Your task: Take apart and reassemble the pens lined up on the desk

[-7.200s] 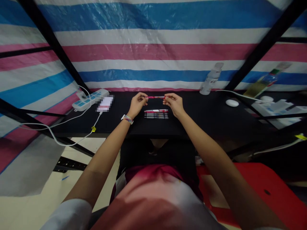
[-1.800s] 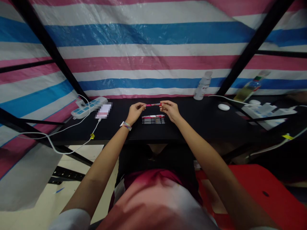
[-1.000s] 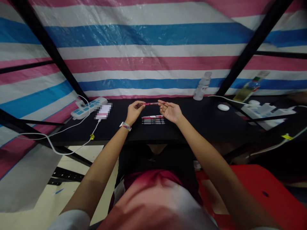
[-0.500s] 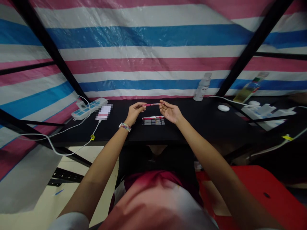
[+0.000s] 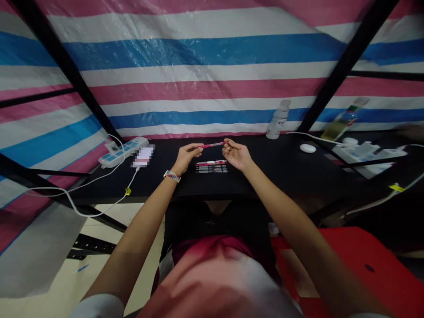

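Note:
A red pen [image 5: 212,145] is stretched level between my two hands, above the black table [image 5: 261,176]. My left hand [image 5: 188,157] pinches its left end between thumb and fingers. At the other end, the fingertips of my right hand [image 5: 237,154] are closed on the pen's tip. Just below the pen, a row of several pens [image 5: 212,168] lies side by side on the table. The one at the top of the row is red and white, and the others look clear and dark.
To the left are a power strip [image 5: 124,151], a phone [image 5: 143,155] on a charging cable and loose white cords. At the right stand a clear bottle [image 5: 278,120], a white oval case [image 5: 308,148], a bottle of yellowish liquid [image 5: 342,123] and another power strip [image 5: 367,154]. A red stool [image 5: 367,260] is below.
My right hand has shifted slightly right, and its fingers have curled in more around the pen's end. The pen has moved a little to the right. The row of pens stays put.

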